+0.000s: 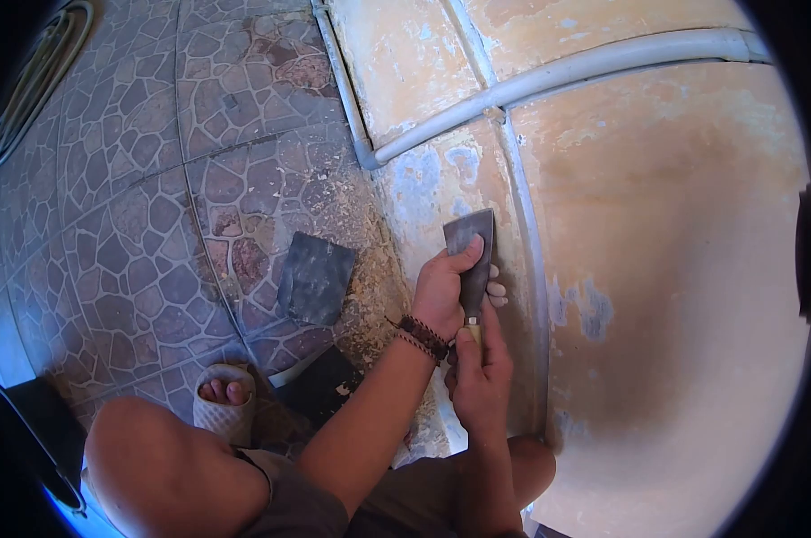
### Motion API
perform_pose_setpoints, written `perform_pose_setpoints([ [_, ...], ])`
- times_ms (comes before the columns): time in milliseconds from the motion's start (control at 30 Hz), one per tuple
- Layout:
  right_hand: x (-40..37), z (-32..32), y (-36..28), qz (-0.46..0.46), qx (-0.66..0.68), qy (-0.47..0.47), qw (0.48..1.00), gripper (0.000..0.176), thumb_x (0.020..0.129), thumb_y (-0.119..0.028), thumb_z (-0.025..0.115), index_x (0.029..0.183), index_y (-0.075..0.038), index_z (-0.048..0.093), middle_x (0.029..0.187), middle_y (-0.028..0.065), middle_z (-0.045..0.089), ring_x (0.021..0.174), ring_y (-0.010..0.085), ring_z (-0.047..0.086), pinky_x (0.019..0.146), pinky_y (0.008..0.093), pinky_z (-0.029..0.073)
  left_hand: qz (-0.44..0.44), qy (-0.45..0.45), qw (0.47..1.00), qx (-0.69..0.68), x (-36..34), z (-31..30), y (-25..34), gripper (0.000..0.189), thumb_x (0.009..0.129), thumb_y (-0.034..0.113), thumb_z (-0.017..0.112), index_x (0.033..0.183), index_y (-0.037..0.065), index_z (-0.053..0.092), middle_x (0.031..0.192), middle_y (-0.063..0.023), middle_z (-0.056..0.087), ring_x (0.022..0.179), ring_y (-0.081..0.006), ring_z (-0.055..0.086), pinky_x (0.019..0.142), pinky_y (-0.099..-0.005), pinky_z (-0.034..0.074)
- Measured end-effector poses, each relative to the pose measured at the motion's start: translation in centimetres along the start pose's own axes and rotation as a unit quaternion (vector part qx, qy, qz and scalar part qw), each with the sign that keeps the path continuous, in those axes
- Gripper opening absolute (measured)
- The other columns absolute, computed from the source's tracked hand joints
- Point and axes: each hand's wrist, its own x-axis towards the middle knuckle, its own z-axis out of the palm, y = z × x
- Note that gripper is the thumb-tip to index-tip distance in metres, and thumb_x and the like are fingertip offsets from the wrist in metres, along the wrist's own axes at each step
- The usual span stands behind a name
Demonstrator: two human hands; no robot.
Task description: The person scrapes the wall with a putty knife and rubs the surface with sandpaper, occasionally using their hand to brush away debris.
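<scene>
A scraper (479,269) with a wide dark metal blade and a short wooden handle is held up in front of the peeling wall (656,269). My left hand (443,289), with braided bands at its wrist, grips the blade, the thumb flat on its face and fingertips showing past its far edge. Below it, my right hand (483,386) is closed around the handle, thumb and forefinger reaching up toward the blade's neck. The blade's wide end points up, toward the wall's lower part.
Paint flakes (383,300) litter the patterned tile floor (137,224) along the wall. A dark sheet (316,278) and another dark piece (320,386) lie near my sandalled foot (224,394). Pipes (585,72) run along the wall. A coiled hose (43,72) lies at the far left.
</scene>
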Motion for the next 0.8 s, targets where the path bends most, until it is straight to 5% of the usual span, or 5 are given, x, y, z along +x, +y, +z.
perform_pose_setpoints([
  [133, 0.2, 0.0, -0.5, -0.005, -0.091, 0.011, 0.996, 0.044, 0.091, -0.011, 0.047, 0.133, 0.004, 0.04, 0.098, 0.0169, 0.063, 0.083, 0.0146, 0.058, 0.073, 0.0288, 0.046, -0.044, 0.005, 0.999, -0.007, 0.8, -0.2, 0.1, 0.031, 0.084, 0.031, 0.065, 0.088, 0.003, 0.053, 0.068, -0.0086, 0.055, 0.05, -0.0232, 0.056, 0.045, -0.0386, 0.05],
  [333, 0.3, 0.5, -2.7, 0.049, -0.072, 0.001, 0.996, 0.045, 0.092, -0.013, 0.046, 0.133, 0.005, 0.038, 0.105, 0.0283, 0.06, 0.095, 0.021, 0.06, 0.079, 0.0319, 0.046, -0.065, 0.03, 0.997, 0.008, 0.9, 0.3, 0.8, 0.034, 0.081, 0.035, 0.067, 0.084, 0.004, 0.053, 0.069, -0.0102, 0.056, 0.051, -0.0255, 0.056, 0.047, -0.0406, 0.05],
  [733, 0.9, 0.5, -2.9, -0.019, -0.14, -0.003, 0.99, 0.045, 0.093, -0.014, 0.045, 0.131, 0.009, 0.037, 0.109, 0.0293, 0.058, 0.096, 0.0296, 0.062, 0.082, 0.0324, 0.045, -0.023, 0.038, 0.998, 0.04, 1.0, 1.1, 0.7, 0.026, 0.085, 0.032, 0.062, 0.085, 0.008, 0.053, 0.067, -0.0092, 0.056, 0.047, -0.0227, 0.053, 0.044, -0.0368, 0.047],
  [800, 1.7, 1.0, -3.7, 0.038, -0.103, -0.003, 0.994, 0.046, 0.093, -0.014, 0.045, 0.131, 0.009, 0.036, 0.11, 0.0293, 0.058, 0.096, 0.0329, 0.062, 0.082, 0.0328, 0.045, -0.028, 0.015, 0.999, 0.02, 2.0, 0.7, 1.7, 0.026, 0.086, 0.032, 0.062, 0.084, 0.008, 0.053, 0.067, -0.0091, 0.056, 0.045, -0.0227, 0.052, 0.043, -0.037, 0.047],
])
